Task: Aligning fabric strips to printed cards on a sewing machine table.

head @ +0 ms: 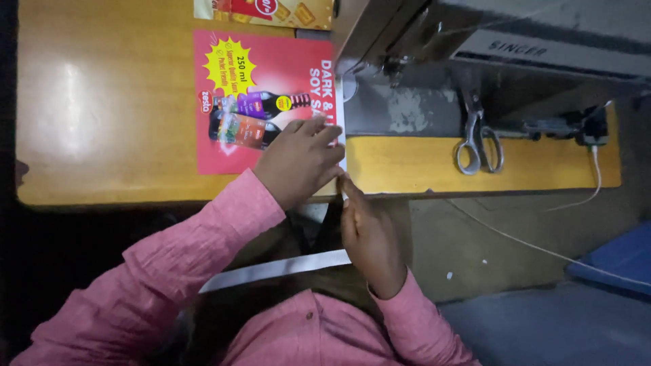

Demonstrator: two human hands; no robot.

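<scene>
Yellow table (122, 102): left hand (298, 163) flat, pressing red poster (264, 68); right hand (369, 237) pinching white strip (278, 270).

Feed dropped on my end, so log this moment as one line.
left hand: flat on red poster | right hand: at poster's edge, white strip beside wrist | scissors: lying by sewing machine

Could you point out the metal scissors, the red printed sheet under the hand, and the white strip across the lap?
Grey metal scissors (479, 139): head view, on the pivot above the handle loops.
Red printed sheet (234, 146): head view, on its lower middle.
White strip (271, 270): head view, on its midsection.
</scene>
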